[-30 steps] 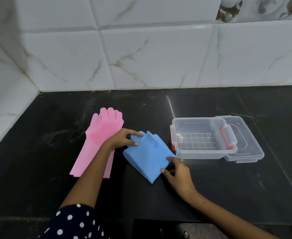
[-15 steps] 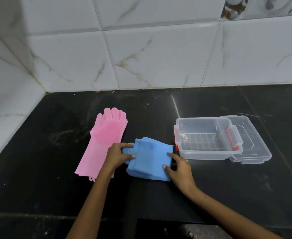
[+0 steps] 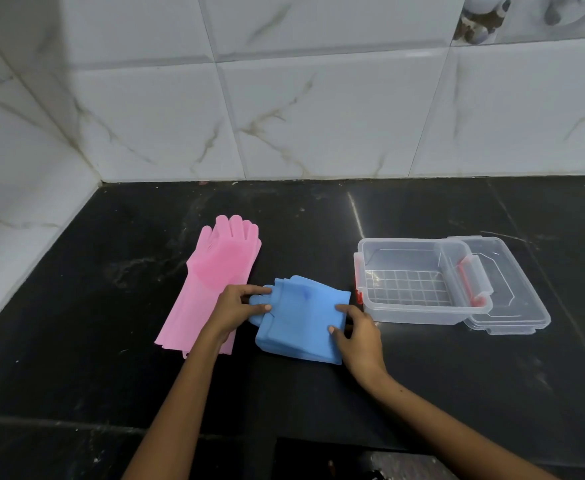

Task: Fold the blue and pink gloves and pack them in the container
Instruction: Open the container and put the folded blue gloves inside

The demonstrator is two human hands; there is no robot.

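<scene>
The blue glove (image 3: 301, 318) lies folded into a rough square on the black counter, its fingertips sticking out at the left. My left hand (image 3: 237, 308) pinches that left edge, thumb on top. My right hand (image 3: 358, 332) grips the glove's right edge with thumb and fingers. The pink glove (image 3: 211, 282) lies flat and unfolded to the left, fingers pointing to the wall; my left wrist covers part of its cuff. The clear container (image 3: 419, 311) with red clips stands open to the right of the blue glove, with nothing in it.
The container's clear lid (image 3: 512, 303) lies under and beside its right end. White marble tiles (image 3: 318, 116) form the back wall and the left side wall. The black counter (image 3: 457, 393) ends at a front edge near the bottom of the view.
The blue glove has turned from a diagonal lie to squarer with the counter. My left hand moved down to its left edge, my right hand up along its right edge.
</scene>
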